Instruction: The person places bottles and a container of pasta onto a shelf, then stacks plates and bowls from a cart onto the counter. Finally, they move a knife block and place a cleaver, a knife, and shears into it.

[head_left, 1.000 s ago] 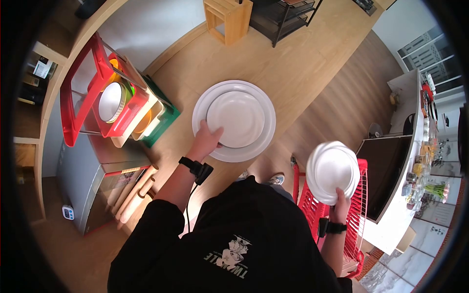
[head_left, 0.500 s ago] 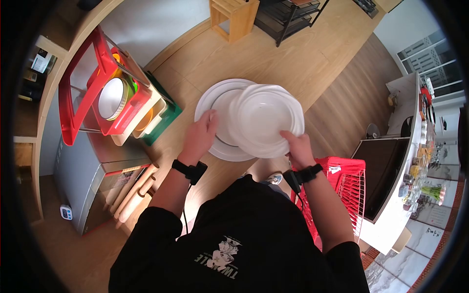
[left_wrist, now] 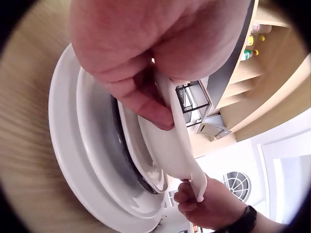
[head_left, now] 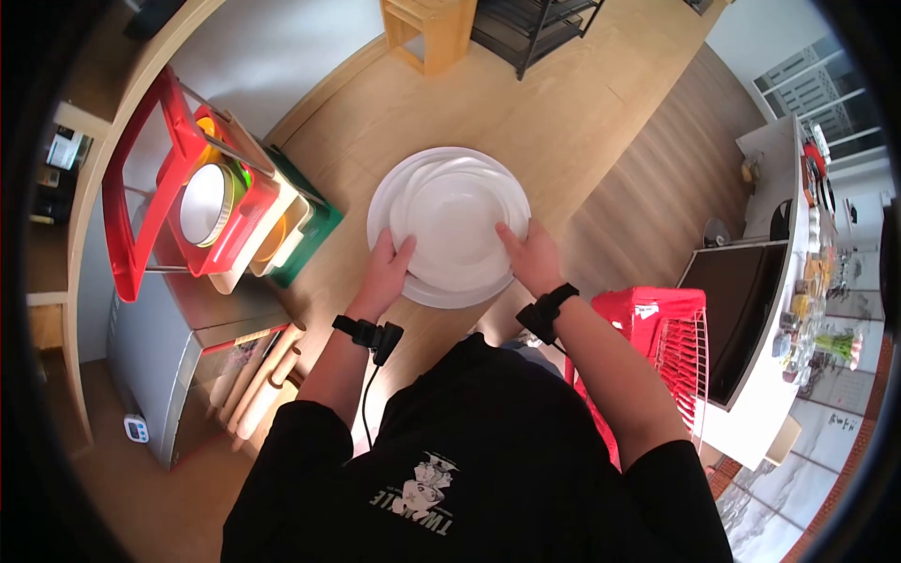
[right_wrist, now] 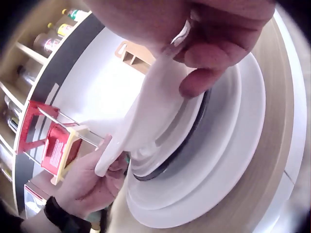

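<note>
A white plate with a wavy rim (head_left: 455, 216) is held level over a stack of round plates on the wooden table. My left hand (head_left: 380, 270) pinches its near left edge, thumb on top and fingers beneath. On the right edge, my right hand (head_left: 535, 258) grips it the same way. Below lies the wide white bottom plate (left_wrist: 60, 131), with smaller white plates nested on it, one edged by a dark line (right_wrist: 201, 119). In both wrist views a gap shows between the held plate and the stack.
Left of the stack stands a tiered rack (head_left: 174, 188) in red, cream and green, holding bowls. A large grey box (head_left: 155, 375) and wooden rolling pins (head_left: 267, 389) are nearer me. A red cart (head_left: 648, 347) stands at my right, a wooden stand (head_left: 427, 38) at the back.
My right hand has brought the wavy-rim plate from over the cart leftward to above the stack. My left hand has left the stack and now holds the plate's left edge.
</note>
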